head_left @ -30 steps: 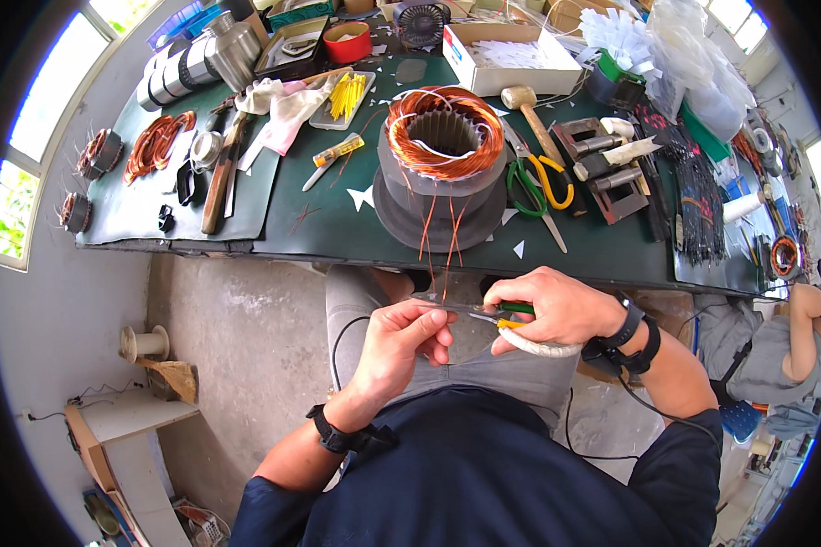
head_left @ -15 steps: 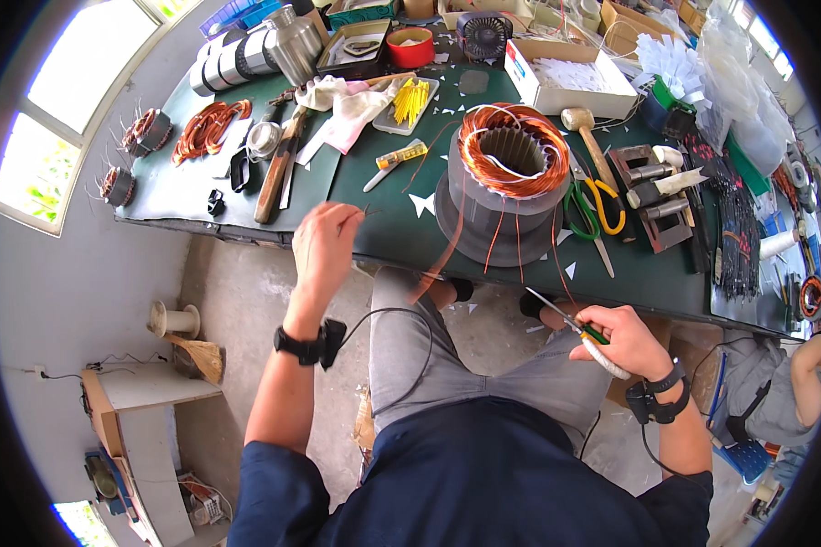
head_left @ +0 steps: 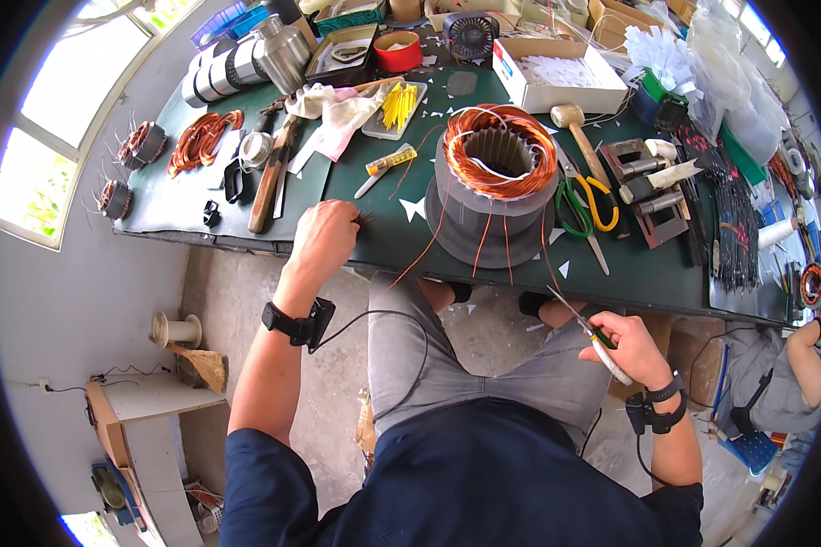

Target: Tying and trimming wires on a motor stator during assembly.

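A motor stator wound with copper wire (head_left: pixel 500 150) stands on a grey round stand (head_left: pixel 491 223) near the table's front edge. Several thin copper leads (head_left: pixel 508 246) hang down from it over the edge. My right hand (head_left: pixel 631 348) holds scissors (head_left: pixel 575 312) in front of the table; their handles are green and white-wrapped, and the blades point up and left towards the leads. At the front edge, left of the stator, my left hand (head_left: pixel 324 235) is closed, its fingers pinched together. Something thin and dark (head_left: pixel 365 220) shows at its fingertips, too small to name.
Right of the stator lie green and yellow-handled scissors (head_left: pixel 604 193), a wooden mallet (head_left: pixel 582 141) and a metal fixture (head_left: pixel 649 196). To the left are a box cutter (head_left: pixel 388 166), a coil of copper wire (head_left: pixel 201 144) and a wooden-handled tool (head_left: pixel 269 187). Another person's arm (head_left: pixel 805 365) shows at right.
My left hand has turned slightly and lowered to the table's edge. The leftmost copper lead, blurred before, now hangs sharp and slants left. My right hand keeps the scissors, almost in place.
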